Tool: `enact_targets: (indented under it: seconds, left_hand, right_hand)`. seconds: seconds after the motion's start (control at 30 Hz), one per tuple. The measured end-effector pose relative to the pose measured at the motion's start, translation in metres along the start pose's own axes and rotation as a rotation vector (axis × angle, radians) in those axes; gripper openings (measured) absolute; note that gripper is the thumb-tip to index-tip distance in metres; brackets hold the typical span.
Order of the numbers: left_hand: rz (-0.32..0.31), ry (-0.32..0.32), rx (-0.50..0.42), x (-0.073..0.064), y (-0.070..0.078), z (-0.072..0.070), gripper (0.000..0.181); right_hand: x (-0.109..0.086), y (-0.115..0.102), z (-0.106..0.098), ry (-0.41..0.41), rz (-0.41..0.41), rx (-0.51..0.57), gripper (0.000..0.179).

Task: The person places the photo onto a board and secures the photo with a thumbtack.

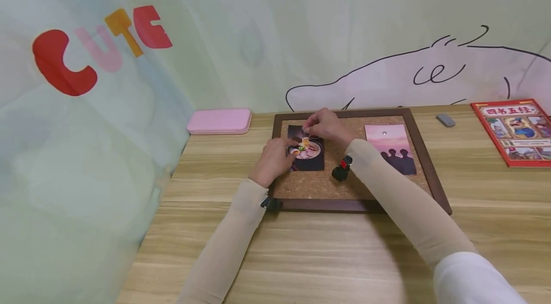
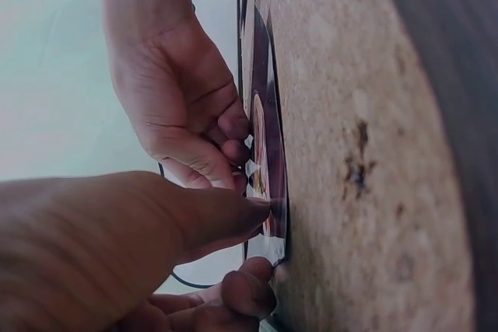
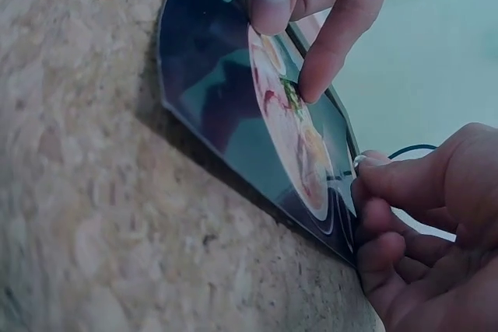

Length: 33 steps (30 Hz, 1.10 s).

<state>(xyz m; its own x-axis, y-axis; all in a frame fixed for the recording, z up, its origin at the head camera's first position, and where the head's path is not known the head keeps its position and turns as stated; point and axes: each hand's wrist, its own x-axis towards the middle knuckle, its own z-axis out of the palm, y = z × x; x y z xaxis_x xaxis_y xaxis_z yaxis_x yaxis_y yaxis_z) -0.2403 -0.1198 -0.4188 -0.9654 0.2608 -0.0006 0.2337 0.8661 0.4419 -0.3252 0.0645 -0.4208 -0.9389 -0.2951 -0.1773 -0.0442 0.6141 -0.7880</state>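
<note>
A photo of a bowl of food (image 1: 308, 160) lies on the left part of a brown-framed corkboard (image 1: 344, 192). My left hand (image 1: 272, 159) presses on it from the left, with thumb and fingertip on the print in the right wrist view. At the photo's top edge, my right hand (image 1: 328, 125) pinches a small shiny thumbtack (image 3: 359, 160), mostly covered by the fingertips. Seen from the right wrist, the print's near edge stands slightly off the cork. On the board's right part is a pink sunset photo (image 1: 389, 144), a silver thumbtack (image 1: 384, 133) near its top.
The board lies on a wooden table (image 1: 327, 251). Behind its left corner is a pink case (image 1: 219, 121). To the right are a grey eraser (image 1: 445, 120) and a red-bordered book (image 1: 516, 132). A printed curtain (image 1: 241, 31) hangs behind and along the left.
</note>
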Motion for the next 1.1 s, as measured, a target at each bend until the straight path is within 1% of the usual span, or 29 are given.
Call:
enact_targets:
  seconds: [0.1,0.43,0.67,1.1]
  left_hand:
    - [0.003,-0.001,0.003,0.0000,-0.0004,-0.0004,0.035]
    - [0.024,0.011,0.006,-0.0005,0.0006,-0.0010,0.034]
    - [0.012,0.009,0.003,-0.0008,0.0003,-0.0008,0.034]
    - [0.019,0.008,0.003,-0.0012,0.0001,-0.0011,0.034]
  right_hand:
    - [0.0013,0.0000,0.0011,-0.002,-0.002,-0.012,0.020]
    - [0.0047,-0.0009,0.0050,0.001,-0.042,-0.120,0.022]
    - [0.0060,-0.0005,0.0062,0.000,-0.021,-0.123,0.023]
    - [0.0072,-0.0027,0.0061,0.039,-0.001,-0.152,0.024]
